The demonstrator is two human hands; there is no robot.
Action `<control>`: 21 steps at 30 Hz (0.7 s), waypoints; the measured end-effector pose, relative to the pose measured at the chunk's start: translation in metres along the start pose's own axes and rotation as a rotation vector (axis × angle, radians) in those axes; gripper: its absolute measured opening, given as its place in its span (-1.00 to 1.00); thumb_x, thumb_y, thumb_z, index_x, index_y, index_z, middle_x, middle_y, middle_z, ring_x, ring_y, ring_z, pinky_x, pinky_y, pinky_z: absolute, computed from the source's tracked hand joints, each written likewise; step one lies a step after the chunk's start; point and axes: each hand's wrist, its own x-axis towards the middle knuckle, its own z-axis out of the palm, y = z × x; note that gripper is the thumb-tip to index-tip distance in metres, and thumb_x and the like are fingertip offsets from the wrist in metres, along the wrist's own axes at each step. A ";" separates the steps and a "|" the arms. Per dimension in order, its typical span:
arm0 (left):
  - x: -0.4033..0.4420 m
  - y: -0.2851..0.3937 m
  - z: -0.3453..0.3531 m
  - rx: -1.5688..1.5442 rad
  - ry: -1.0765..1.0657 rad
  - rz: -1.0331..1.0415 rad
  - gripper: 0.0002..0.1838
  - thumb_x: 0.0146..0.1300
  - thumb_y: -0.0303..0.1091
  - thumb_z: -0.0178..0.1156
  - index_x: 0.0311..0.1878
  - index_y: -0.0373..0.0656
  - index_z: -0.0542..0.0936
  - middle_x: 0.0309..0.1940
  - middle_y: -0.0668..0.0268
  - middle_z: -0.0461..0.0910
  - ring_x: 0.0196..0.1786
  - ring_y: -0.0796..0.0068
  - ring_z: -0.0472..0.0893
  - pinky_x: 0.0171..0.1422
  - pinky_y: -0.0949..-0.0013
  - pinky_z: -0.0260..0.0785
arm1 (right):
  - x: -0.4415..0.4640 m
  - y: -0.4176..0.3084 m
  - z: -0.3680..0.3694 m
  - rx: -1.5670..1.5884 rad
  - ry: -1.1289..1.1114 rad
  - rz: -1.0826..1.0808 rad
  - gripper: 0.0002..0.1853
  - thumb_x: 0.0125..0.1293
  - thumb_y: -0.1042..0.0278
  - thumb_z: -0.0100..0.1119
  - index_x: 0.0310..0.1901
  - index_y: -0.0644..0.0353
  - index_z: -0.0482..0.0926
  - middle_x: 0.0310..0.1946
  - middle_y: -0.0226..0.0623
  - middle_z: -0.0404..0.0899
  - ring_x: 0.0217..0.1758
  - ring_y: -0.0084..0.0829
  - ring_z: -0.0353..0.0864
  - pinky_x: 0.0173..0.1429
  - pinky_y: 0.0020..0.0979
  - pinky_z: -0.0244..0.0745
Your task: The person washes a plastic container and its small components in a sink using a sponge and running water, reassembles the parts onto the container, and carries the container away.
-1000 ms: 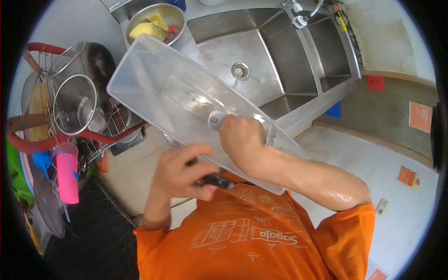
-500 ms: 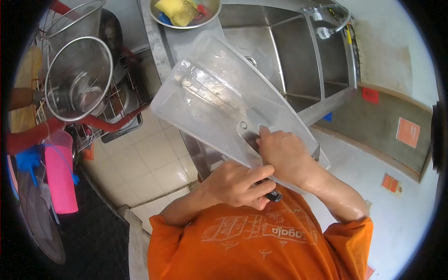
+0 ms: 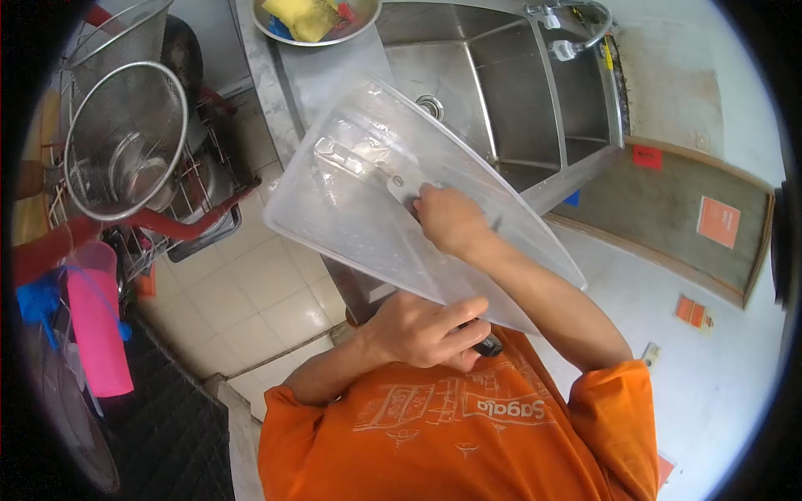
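A clear, wet-looking plastic tub (image 3: 330, 204) is tilted in front of me, between my body and the steel counter. My left hand (image 3: 426, 330) is closed at its near rim, with a short black piece (image 3: 489, 345) poking out beside the fingers; what that belongs to is hidden. Inside the tub, my right hand (image 3: 451, 219) is closed around a flat grey piece with a round hole in its end (image 3: 399, 184). The palm hides most of this piece, so its kind does not show.
A steel sink (image 3: 434, 75) with a tap (image 3: 568, 46) lies beyond the tub. A metal bowl (image 3: 330, 37) holding a yellow sponge (image 3: 301, 17) sits on the counter. At left are a wire rack, mesh strainers (image 3: 125, 142) and a pink cylinder (image 3: 98, 326).
My right hand has moved up and to the left, farther into the tub, with the grey piece. The left hand stays at the near rim. The view has shifted slightly.
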 end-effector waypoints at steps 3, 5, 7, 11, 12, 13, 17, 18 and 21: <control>0.002 0.001 0.002 0.024 -0.003 -0.002 -0.76 0.04 -0.08 0.30 -0.36 -0.03 0.62 -0.13 0.41 0.51 -0.42 0.54 0.60 -0.39 0.41 0.53 | 0.027 -0.004 0.019 -0.107 0.146 0.002 -0.76 0.38 0.34 -0.04 -0.10 0.32 0.54 -0.23 0.05 0.67 -0.21 0.00 0.71 -0.11 -0.10 0.61; 0.002 0.001 0.004 0.054 0.000 0.005 -0.75 0.06 -0.07 0.30 -0.36 -0.03 0.61 -0.12 0.41 0.52 -0.44 0.56 0.59 -0.39 0.43 0.53 | 0.042 0.001 0.031 -0.190 0.217 -0.023 -0.76 0.39 0.35 -0.05 -0.08 0.31 0.52 -0.22 0.01 0.67 -0.24 -0.05 0.73 -0.17 -0.13 0.64; 0.002 0.002 0.003 0.087 -0.039 -0.014 -0.75 0.10 -0.06 0.28 -0.35 -0.03 0.60 -0.11 0.42 0.53 -0.46 0.59 0.59 -0.41 0.46 0.52 | 0.054 0.005 0.039 -0.284 0.268 -0.059 -0.72 0.49 0.21 -0.09 -0.06 0.27 0.48 -0.23 -0.04 0.65 -0.29 -0.05 0.72 -0.28 -0.10 0.63; 0.003 0.000 0.006 0.093 -0.050 -0.021 -0.73 0.15 -0.04 0.26 -0.34 -0.04 0.60 -0.10 0.42 0.53 -0.47 0.63 0.60 -0.43 0.50 0.52 | 0.061 0.011 0.040 -0.319 0.291 -0.110 -0.78 0.43 0.30 -0.05 -0.08 0.27 0.48 -0.25 -0.06 0.64 -0.29 -0.09 0.73 -0.28 -0.14 0.65; 0.004 0.000 0.007 0.094 -0.051 -0.026 -0.73 0.15 -0.04 0.26 -0.34 -0.04 0.60 -0.09 0.42 0.53 -0.46 0.63 0.61 -0.43 0.50 0.52 | 0.060 0.011 0.037 -0.312 0.284 -0.114 -0.79 0.41 0.33 -0.05 -0.08 0.28 0.48 -0.25 -0.05 0.64 -0.28 -0.08 0.73 -0.27 -0.14 0.65; 0.005 0.000 0.007 0.093 -0.052 -0.033 -0.73 0.15 -0.04 0.26 -0.34 -0.04 0.60 -0.09 0.41 0.53 -0.46 0.63 0.61 -0.43 0.49 0.52 | 0.058 0.011 0.035 -0.305 0.275 -0.118 -0.80 0.39 0.36 -0.04 -0.07 0.28 0.48 -0.24 -0.04 0.64 -0.28 -0.08 0.73 -0.26 -0.14 0.66; 0.009 -0.002 0.011 0.052 -0.015 -0.028 -0.74 0.13 -0.08 0.28 -0.33 -0.06 0.60 -0.08 0.38 0.54 -0.47 0.62 0.62 -0.44 0.48 0.54 | 0.063 0.003 0.027 -0.203 0.207 -0.065 -0.78 0.32 0.46 -0.02 -0.07 0.35 0.50 -0.19 -0.01 0.66 -0.11 -0.08 0.72 -0.11 -0.18 0.65; 0.010 -0.002 0.011 0.040 -0.009 -0.034 -0.74 0.10 -0.09 0.30 -0.33 -0.07 0.61 -0.09 0.37 0.54 -0.47 0.62 0.62 -0.45 0.48 0.53 | 0.063 0.003 0.026 -0.200 0.187 -0.051 -0.78 0.32 0.46 -0.04 -0.06 0.35 0.49 -0.17 0.01 0.65 -0.09 -0.07 0.72 -0.10 -0.16 0.65; 0.014 0.000 0.009 0.007 -0.016 -0.063 -0.73 -0.01 -0.13 0.35 -0.32 -0.09 0.61 -0.09 0.35 0.53 -0.49 0.61 0.61 -0.46 0.47 0.52 | 0.060 0.009 0.025 -0.079 0.143 -0.030 -0.74 0.31 0.48 0.01 0.00 0.37 0.41 -0.13 0.09 0.61 -0.07 0.02 0.69 -0.05 -0.09 0.62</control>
